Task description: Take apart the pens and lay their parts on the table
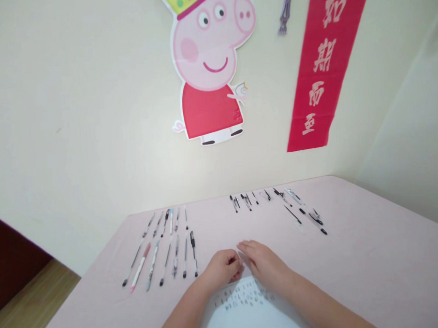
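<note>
Inspector: Surroundings, by size?

Recorder: Pale wall (pixel 98 110) across the upper frame. Pink-covered table (pixel 362 276) across the lower part. On the wall, a cartoon pig cutout (pixel 211 110) at upper centre and a red banner (pixel 318 86) at upper right.

Inspector: The sheet?

Recorder: Written paper (pixel 259 323), bottom centre, between the forearms. Its near end leaves the frame, so its long axis cannot be certified. Handwriting fills the top portion.

Inspector: Position relative to the fingers?

Recorder: Below them in the frame. Both hands sit at its top edge, left hand (pixel 223 268) by the left part, right hand (pixel 263 263) by the right; neither is clearly nearer.

Inspector: Finger condition?

Recorder: Left, curled in; contents, if any, cannot be determined. Right, extended and together, pointing up-left, no grasp seen. Contact between hands: not confirmed.

Inspector: Smaller items?

Recorder: Two rows of pens (pixel 152 266) at centre left, another spread of pens (pixel 245 202) right of centre. A black-capped pen (pixel 194 254) lies nearest the left hand, just to its left, long axis running nearly up the frame, cap uppermost.
</note>
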Tool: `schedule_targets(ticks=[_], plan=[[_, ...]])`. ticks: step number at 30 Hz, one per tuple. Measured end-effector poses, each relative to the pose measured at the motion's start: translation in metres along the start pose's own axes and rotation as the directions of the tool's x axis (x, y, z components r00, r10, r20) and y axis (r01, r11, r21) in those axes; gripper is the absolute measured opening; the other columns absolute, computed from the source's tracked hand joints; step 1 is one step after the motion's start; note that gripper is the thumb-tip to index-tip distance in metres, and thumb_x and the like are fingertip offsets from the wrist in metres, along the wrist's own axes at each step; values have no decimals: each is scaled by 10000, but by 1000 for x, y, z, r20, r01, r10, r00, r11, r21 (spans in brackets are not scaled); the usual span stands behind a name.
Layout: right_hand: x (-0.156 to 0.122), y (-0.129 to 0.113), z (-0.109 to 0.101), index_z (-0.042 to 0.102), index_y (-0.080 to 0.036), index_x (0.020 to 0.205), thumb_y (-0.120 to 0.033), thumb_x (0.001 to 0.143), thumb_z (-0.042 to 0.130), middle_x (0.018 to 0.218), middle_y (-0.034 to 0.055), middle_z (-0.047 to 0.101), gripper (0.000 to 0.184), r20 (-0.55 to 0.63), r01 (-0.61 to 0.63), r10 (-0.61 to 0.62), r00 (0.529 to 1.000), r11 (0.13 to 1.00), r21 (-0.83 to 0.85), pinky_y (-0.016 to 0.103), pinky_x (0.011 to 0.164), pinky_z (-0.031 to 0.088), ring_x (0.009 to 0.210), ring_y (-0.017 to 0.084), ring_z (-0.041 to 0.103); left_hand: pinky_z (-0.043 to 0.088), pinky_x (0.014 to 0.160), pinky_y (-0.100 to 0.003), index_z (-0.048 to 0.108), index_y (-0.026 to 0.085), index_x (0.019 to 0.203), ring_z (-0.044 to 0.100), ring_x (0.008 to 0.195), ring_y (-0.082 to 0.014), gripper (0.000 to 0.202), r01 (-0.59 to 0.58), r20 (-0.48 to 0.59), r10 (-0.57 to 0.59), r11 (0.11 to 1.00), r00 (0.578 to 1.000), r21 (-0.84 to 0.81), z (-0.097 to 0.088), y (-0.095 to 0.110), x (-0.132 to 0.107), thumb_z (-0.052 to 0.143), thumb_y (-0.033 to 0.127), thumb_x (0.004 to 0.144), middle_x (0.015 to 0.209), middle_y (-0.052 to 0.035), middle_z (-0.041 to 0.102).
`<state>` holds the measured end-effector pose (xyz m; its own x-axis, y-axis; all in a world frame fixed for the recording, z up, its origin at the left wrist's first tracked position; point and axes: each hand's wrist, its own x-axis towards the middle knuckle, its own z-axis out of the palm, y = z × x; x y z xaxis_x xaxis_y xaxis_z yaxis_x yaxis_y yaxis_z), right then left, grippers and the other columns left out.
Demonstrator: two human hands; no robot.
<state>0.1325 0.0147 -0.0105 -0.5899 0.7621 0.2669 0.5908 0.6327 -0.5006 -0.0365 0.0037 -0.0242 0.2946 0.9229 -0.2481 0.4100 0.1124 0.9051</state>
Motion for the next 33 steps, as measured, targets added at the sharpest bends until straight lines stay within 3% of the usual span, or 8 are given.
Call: schedule_targets(ticks=[4, 12, 16, 19, 21, 23, 26, 33], plan=[[-5, -8, 18, 448, -83, 1291, -176, 861, 358, 1324, 160, 460, 449, 39, -23, 22, 999, 999, 28, 413, 1042, 334, 1239, 226, 405, 341, 472, -215, 509, 156, 642, 446, 468, -87, 235, -23, 10, 23, 1000, 1000, 20, -1, 1, 1, 489, 363, 750, 518, 31, 503], [-4, -3, 11, 540, -141, 1214, -182, 863, 369, 1306, 124, 490, 393, 41, 29, -32, 999, 998, 53, 416, 1046, 323, 1217, 224, 424, 358, 484, -219, 532, 161, 680, 479, 486, -104, 194, -25, 1, 25, 994, 1000, 108, -4, 12, -5, 432, 302, 767, 534, 27, 531], [-5, -1, 11, 515, -169, 1247, -192, 839, 417, 1335, 97, 462, 421, 61, 32, -34, 998, 999, 28, 412, 1051, 313, 1229, 226, 405, 369, 604, -235, 562, 163, 666, 524, 652, -131, 182, -109, -191, 201, 908, 961, 404, -28, 23, -8, 425, 225, 768, 657, -12, 596], [-5, 0, 10, 504, -165, 1259, -201, 842, 413, 1350, 93, 445, 429, 80, 18, -19, 997, 1000, 15, 403, 1060, 299, 1241, 228, 389, 362, 657, -248, 562, 169, 745, 544, 724, -143, 184, 104, -393, 178, 795, 902, 598, -52, 27, -13, 388, 188, 801, 765, -40, 613], [-5, 0, 10, 502, -160, 1261, -202, 840, 415, 1353, 94, 441, 433, 86, 15, -17, 996, 1000, 24, 400, 1063, 293, 1246, 229, 383, 360, 668, -268, 543, 167, 865, 561, 786, -168, 177, 313, -542, 192, 642, 818, 700, -65, 27, -18, 373, 202, 827, 891, -76, 605], [-5, 0, 10, 504, -161, 1260, -202, 837, 419, 1351, 93, 444, 434, 81, 17, -20, 997, 999, 40, 401, 1064, 291, 1246, 228, 382, 364, 646, -285, 509, 154, 954, 578, 788, -193, 193, 473, -619, 157, 511, 770, 718, -71, 26, -23, 375, 233, 839, 956, -106, 587], [-5, 1, 11, 503, -176, 1261, -200, 833, 424, 1351, 84, 446, 436, 64, 19, -24, 998, 998, 67, 409, 1064, 289, 1244, 223, 384, 379, 643, -289, 476, 146, 1012, 592, 804, -205, 225, 547, -632, 103, 407, 768, 731, -72, 25, -26, 356, 259, 859, 967, -113, 579], [-4, 2, 11, 503, -177, 1260, -205, 832, 423, 1346, 86, 451, 437, 63, 20, -25, 998, 997, 74, 415, 1064, 290, 1242, 225, 386, 395, 626, -287, 478, 144, 1011, 609, 799, -212, 218, 555, -618, 62, 377, 784, 742, -61, 16, -18, 332, 207, 863, 936, -111, 583]])
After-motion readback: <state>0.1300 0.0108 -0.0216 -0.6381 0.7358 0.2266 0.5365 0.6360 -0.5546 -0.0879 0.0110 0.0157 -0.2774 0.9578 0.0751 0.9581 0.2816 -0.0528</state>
